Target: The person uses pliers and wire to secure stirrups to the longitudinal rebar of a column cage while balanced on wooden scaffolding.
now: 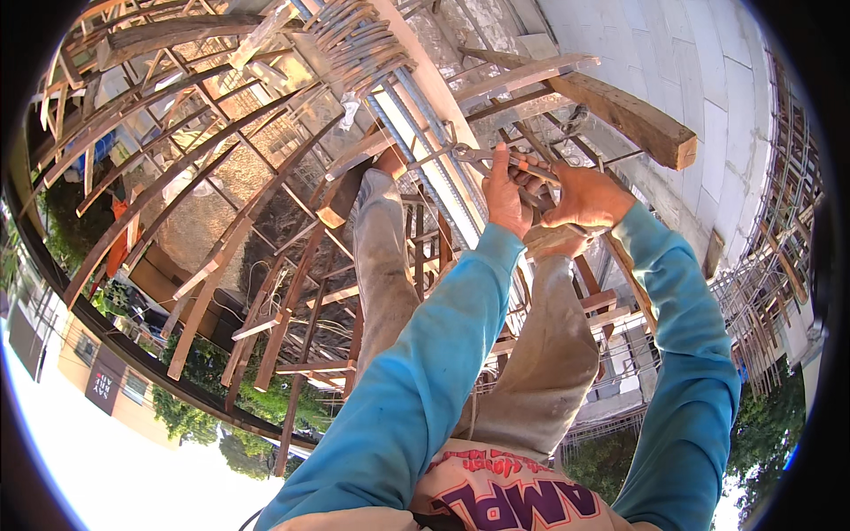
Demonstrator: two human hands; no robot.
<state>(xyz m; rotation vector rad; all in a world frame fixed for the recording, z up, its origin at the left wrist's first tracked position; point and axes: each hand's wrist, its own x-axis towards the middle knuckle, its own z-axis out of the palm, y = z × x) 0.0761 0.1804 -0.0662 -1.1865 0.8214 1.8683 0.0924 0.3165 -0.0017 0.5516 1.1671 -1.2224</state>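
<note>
A pair of metal pincers [478,155] lies across the front of my hands, its jaws beside a thin bent steel bar [431,159]. My left hand [507,196] is closed around the handles with its thumb upright. On the other side, my right hand [587,196] curls around the handle ends, partly hiding them. Ribbed steel bars [425,181] run lengthwise just left of the pincers' jaws, inside a wooden form board [434,62]. Whether the jaws grip any wire is too small to tell.
Several steel stirrups [361,40] are bunched at the top. A thick timber [633,119] juts out at the right, by a grey block wall [682,71]. Bare feet rest on timbers, one on a beam end [341,203]. Wooden scaffolding [217,257] spreads left over lower ground.
</note>
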